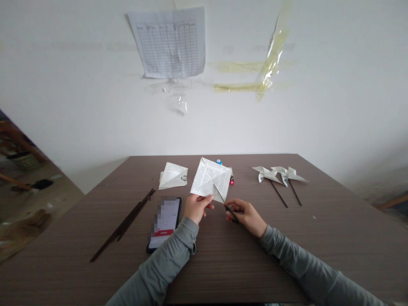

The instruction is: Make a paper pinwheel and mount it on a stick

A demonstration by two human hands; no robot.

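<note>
Paper (207,174) is held over the counter (223,267), the left hand's (196,208) grip pinching its near edge, likely to steady it. The right hand's (250,219) grip closes around the scissors (232,213), blade aimed from the 5 o'clock corner toward the middle. 2 pinwheels (266,174) at 3 o'clock and sticks (127,221) at 8 seem set aside for elbow room.

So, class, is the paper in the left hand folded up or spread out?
Spread out: the paper in the left hand shows its broad printed face, crossed by creases.
</note>
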